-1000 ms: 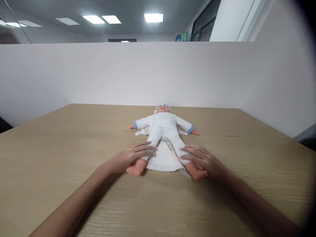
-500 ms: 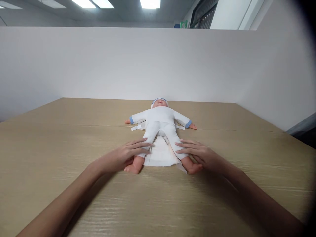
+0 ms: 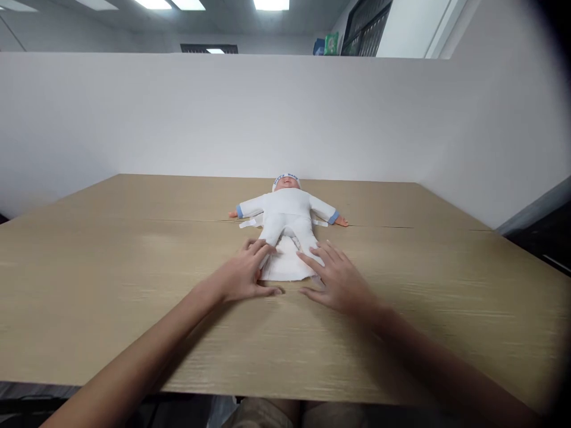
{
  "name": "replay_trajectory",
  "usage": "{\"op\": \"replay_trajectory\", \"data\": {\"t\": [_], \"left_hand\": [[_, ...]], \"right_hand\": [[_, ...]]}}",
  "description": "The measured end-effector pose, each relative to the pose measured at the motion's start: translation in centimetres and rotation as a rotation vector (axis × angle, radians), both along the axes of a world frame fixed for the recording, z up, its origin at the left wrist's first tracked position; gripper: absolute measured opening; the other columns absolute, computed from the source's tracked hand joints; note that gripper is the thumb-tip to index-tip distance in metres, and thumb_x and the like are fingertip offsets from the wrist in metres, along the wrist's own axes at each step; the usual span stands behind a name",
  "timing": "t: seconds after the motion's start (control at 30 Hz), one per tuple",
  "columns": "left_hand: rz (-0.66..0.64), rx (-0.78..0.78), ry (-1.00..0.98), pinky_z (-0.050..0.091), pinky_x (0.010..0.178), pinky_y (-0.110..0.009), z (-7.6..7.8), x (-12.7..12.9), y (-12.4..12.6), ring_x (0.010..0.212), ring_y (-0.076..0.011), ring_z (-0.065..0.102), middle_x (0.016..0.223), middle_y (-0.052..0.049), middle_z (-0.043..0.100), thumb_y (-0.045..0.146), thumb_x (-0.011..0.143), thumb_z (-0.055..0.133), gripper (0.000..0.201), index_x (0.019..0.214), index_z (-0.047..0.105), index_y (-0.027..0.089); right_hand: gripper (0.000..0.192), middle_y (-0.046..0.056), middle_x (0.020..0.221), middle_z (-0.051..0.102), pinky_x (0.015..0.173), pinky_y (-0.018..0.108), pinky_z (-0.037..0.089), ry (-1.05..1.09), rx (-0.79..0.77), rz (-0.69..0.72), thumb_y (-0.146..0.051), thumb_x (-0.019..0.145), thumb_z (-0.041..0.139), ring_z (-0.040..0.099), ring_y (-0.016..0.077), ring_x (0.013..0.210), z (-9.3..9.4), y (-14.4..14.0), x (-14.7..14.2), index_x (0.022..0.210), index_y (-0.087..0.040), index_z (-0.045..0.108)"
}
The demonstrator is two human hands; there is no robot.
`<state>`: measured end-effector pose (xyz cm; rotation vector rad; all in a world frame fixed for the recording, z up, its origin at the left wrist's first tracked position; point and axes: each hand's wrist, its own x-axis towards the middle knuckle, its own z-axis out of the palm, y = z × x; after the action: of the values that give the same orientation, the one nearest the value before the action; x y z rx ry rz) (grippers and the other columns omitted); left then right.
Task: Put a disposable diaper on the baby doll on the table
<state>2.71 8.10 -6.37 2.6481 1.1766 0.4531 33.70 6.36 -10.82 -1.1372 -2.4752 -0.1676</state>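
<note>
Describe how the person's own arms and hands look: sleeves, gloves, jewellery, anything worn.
Both forearms are bare as far as the picture shows; no sleeve reaches into view. The left hand and right hand wear no gloves. No watch, bracelet or ring can be seen on either. The fingers are slim, with short, unpainted nails.

A light wood-grain worktop [image 3: 111,279] carries everything, a thin seam crossing it from side to side. A baby doll [image 3: 288,217] in white clothes lies on its back near the far middle, with a white diaper [image 3: 285,267] spread flat under its legs.
</note>
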Motion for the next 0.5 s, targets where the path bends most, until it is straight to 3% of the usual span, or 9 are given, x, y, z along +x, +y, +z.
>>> {"op": "replay_trajectory", "data": {"t": [0.13,0.23,0.4,0.5], "left_hand": [[0.062,0.072,0.060,0.054,0.111,-0.060,-1.0,0.9,-0.1,0.133,-0.0420,0.050,0.144,-0.016,0.060,0.035,0.089,0.077,0.056,0.138,0.056,0.020],[0.098,0.098,0.047,0.053,0.112,-0.058,-1.3,1.2,-0.4,0.132,-0.0397,0.050,0.140,-0.014,0.063,0.017,0.086,0.068,0.049,0.134,0.057,0.021],[0.141,0.076,-0.109,0.053,0.102,-0.051,-0.3,1.2,0.3,0.118,-0.0341,0.058,0.118,-0.009,0.074,0.029,0.107,0.055,0.018,0.118,0.068,0.025],[0.203,0.023,-0.231,0.052,0.093,-0.046,1.2,1.3,2.3,0.104,-0.0301,0.064,0.104,-0.008,0.075,0.043,0.113,0.047,0.032,0.107,0.072,0.024]], "right_hand": [[0.062,0.024,0.140,0.068,0.116,0.061,0.050,-0.070,0.028,-0.165,-0.024,0.102,0.069,0.057,0.0444,0.137,-0.6,-0.2,-2.4,0.162,-0.014,0.059],[0.053,0.019,0.126,0.071,0.103,0.053,0.054,-0.023,0.004,-0.186,-0.009,0.099,0.061,0.062,0.0381,0.120,0.1,0.5,-2.3,0.151,-0.020,0.068],[0.031,0.012,0.105,0.072,0.091,0.045,0.053,0.362,-0.095,-0.083,-0.014,0.105,0.048,0.062,0.0322,0.102,0.9,2.7,-0.7,0.115,-0.021,0.077],[0.028,0.010,0.097,0.070,0.087,0.042,0.054,0.472,-0.126,-0.036,-0.024,0.109,0.047,0.064,0.0298,0.096,1.4,4.5,-0.4,0.101,-0.022,0.073]]}}
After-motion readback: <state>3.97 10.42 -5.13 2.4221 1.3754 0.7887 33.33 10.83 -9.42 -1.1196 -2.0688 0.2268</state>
